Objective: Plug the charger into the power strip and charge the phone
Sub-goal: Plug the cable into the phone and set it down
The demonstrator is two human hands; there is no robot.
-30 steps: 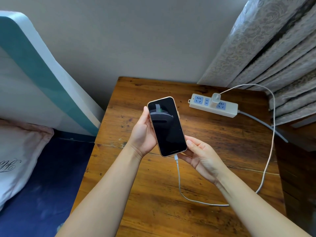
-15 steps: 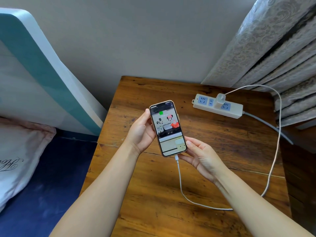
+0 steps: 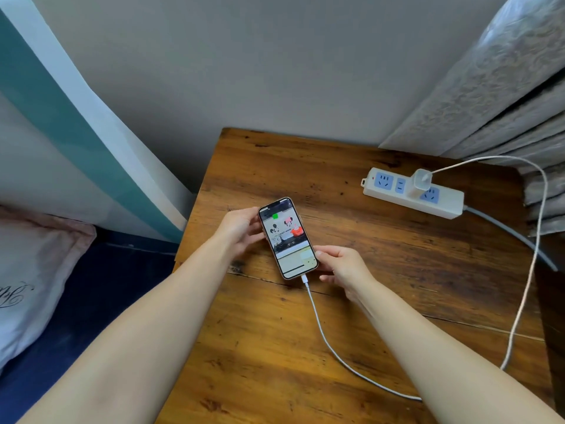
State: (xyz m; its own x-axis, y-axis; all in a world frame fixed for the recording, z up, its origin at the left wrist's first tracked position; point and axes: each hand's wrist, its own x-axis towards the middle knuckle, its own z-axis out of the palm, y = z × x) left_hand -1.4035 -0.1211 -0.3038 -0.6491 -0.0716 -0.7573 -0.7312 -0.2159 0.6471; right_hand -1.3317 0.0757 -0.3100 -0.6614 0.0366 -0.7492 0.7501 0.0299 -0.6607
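Note:
The phone (image 3: 288, 237) has a gold edge and a lit screen showing cartoon wallpaper. It is low over the wooden table (image 3: 382, 270), face up. My left hand (image 3: 241, 228) grips its upper left edge and my right hand (image 3: 341, 264) holds its lower right corner. A white cable (image 3: 324, 335) is plugged into the phone's bottom end and loops right and up to the white charger (image 3: 421, 182). The charger stands in the white power strip (image 3: 412, 192) at the table's far right.
A grey patterned curtain (image 3: 489, 96) hangs over the table's far right corner. The strip's grey cord (image 3: 513, 237) runs off the right edge. A bed with a teal-striped headboard (image 3: 76, 133), pink pillow (image 3: 33, 270) and dark blue sheet lies to the left.
The phone's screen went from dark to lit. Both hands have lowered the phone toward the table and away from me, and it is now tilted flatter.

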